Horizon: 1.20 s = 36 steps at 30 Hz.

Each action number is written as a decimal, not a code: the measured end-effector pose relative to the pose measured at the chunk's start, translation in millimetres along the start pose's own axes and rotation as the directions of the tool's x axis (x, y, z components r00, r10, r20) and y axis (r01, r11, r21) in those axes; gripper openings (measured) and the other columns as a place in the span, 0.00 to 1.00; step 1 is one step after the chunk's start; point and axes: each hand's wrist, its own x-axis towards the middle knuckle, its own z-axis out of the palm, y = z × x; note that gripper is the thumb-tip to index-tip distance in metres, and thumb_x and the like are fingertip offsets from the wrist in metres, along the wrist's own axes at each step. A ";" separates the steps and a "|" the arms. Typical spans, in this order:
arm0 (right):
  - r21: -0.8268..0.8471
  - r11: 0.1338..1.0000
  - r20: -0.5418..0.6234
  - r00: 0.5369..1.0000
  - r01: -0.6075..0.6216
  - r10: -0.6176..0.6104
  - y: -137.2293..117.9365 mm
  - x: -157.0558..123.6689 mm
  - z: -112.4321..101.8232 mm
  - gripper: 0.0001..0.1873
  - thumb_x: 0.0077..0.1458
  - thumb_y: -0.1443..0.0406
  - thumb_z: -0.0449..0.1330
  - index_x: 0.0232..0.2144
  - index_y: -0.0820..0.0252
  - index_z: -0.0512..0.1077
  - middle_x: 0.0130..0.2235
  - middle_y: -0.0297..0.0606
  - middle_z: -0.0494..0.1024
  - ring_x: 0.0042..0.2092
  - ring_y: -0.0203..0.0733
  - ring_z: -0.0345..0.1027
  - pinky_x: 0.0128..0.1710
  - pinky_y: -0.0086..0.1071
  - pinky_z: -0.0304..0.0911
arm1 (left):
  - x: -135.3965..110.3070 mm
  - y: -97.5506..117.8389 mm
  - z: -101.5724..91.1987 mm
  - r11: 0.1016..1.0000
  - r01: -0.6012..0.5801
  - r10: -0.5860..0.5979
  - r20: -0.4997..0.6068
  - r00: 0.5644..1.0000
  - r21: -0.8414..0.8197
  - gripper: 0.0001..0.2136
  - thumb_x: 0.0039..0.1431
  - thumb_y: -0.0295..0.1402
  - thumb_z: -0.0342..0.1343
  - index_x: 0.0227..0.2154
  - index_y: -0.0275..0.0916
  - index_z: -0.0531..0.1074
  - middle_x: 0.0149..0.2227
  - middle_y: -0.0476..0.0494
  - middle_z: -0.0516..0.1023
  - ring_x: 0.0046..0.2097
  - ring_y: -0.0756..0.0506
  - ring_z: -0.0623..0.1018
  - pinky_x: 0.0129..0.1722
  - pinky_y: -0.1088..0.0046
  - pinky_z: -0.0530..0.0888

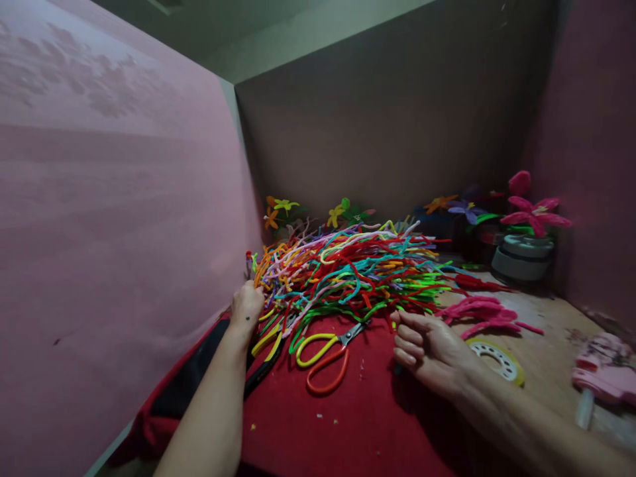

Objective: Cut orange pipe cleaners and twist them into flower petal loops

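Observation:
A big tangle of pipe cleaners (348,271) in many colours lies across the back of a red cloth (348,424). My left hand (247,306) reaches into the pile's left edge, fingers curled among the strands; what it grips is hidden. My right hand (430,351) rests on the cloth just in front of the pile, fingers curled loosely inward, with nothing visible in them. Scissors (325,358) with one yellow and one orange handle lie between my hands, blades pointing toward the pile.
Pink pipe cleaners (479,315) and a roll of tape (499,359) lie right of my right hand. A pink glue gun (603,374) sits at the far right. Pipe-cleaner flowers (534,215) and tape rolls (524,255) stand at the back. Pink walls close in on both sides.

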 end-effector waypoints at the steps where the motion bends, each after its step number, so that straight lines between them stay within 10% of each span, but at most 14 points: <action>1: -0.023 1.000 0.001 1.000 0.013 -0.013 -1.0 2.0 0.6 0.10 0.54 0.70 0.48 0.23 0.66 0.65 0.11 0.23 0.49 0.13 0.25 0.40 0.14 0.24 0.39 | -1.2 0.7 0.0 1.000 -0.001 0.001 0.009 1.000 0.016 0.12 0.51 0.37 0.46 0.34 0.38 0.70 0.35 0.32 0.75 0.40 0.35 0.74 0.34 0.65 0.66; 6: -0.357 0.894 -0.039 0.952 0.270 -0.303 -23.4 18.3 -0.6 0.06 0.45 0.66 0.54 0.22 0.66 0.67 0.12 0.25 0.55 0.15 0.26 0.45 0.16 0.24 0.41 | -11.2 9.8 -7.9 0.998 -0.011 0.017 -0.095 0.995 0.064 0.22 0.51 0.38 0.48 0.48 0.34 0.62 0.45 0.28 0.70 0.48 0.33 0.68 0.42 0.57 0.64; 8: -0.586 0.657 -0.014 0.805 0.474 -0.593 -39.8 28.1 -1.2 0.06 0.42 0.66 0.56 0.23 0.66 0.69 0.14 0.27 0.60 0.17 0.28 0.49 0.17 0.25 0.44 | -17.6 20.1 -14.2 0.994 -0.086 0.098 -0.222 0.970 0.061 0.22 0.52 0.37 0.48 0.50 0.33 0.61 0.48 0.29 0.66 0.51 0.34 0.65 0.46 0.57 0.62; 11: -0.865 0.211 0.137 0.619 0.455 -0.773 -66.3 46.2 -0.5 0.10 0.44 0.65 0.54 0.27 0.65 0.72 0.20 0.33 0.69 0.23 0.34 0.59 0.22 0.27 0.52 | -32.2 47.7 -22.4 0.919 -0.393 0.370 -0.278 0.886 -0.031 0.15 0.53 0.33 0.48 0.43 0.36 0.67 0.43 0.36 0.69 0.49 0.39 0.66 0.48 0.61 0.62; 14: -0.959 -0.187 0.278 0.585 0.212 -0.762 -84.4 66.0 1.3 0.12 0.46 0.69 0.51 0.31 0.64 0.73 0.33 0.39 0.76 0.34 0.37 0.67 0.33 0.27 0.57 | -53.3 87.5 -22.0 0.714 -0.670 0.621 -0.258 0.740 -0.204 0.09 0.53 0.33 0.49 0.36 0.39 0.70 0.39 0.42 0.70 0.45 0.43 0.68 0.48 0.66 0.64; 20: -0.956 -0.285 0.261 0.619 0.063 -0.740 -80.8 89.1 5.7 0.10 0.45 0.64 0.56 0.31 0.63 0.73 0.34 0.45 0.77 0.38 0.44 0.68 0.36 0.30 0.57 | -84.6 164.3 9.7 0.518 -0.826 0.829 -0.109 0.549 -0.224 0.13 0.51 0.32 0.53 0.42 0.40 0.68 0.42 0.42 0.67 0.47 0.44 0.65 0.47 0.67 0.63; 26: -0.850 -0.525 0.378 0.648 -0.039 -0.661 -70.0 87.9 14.3 0.12 0.50 0.68 0.50 0.35 0.63 0.71 0.33 0.45 0.77 0.36 0.42 0.69 0.33 0.28 0.56 | -82.5 195.3 37.1 0.609 -0.790 0.790 -0.033 0.612 -0.072 0.18 0.51 0.31 0.52 0.47 0.39 0.64 0.47 0.37 0.65 0.49 0.39 0.62 0.46 0.59 0.60; 36: -0.755 -0.599 0.335 0.629 -0.266 -0.702 -103.9 19.4 11.0 0.09 0.46 0.70 0.52 0.27 0.61 0.73 0.30 0.47 0.76 0.31 0.46 0.68 0.26 0.32 0.49 | -70.0 195.3 58.7 0.644 -0.764 0.765 -0.009 0.645 -0.045 0.12 0.57 0.31 0.43 0.41 0.41 0.69 0.44 0.38 0.69 0.48 0.39 0.62 0.44 0.57 0.60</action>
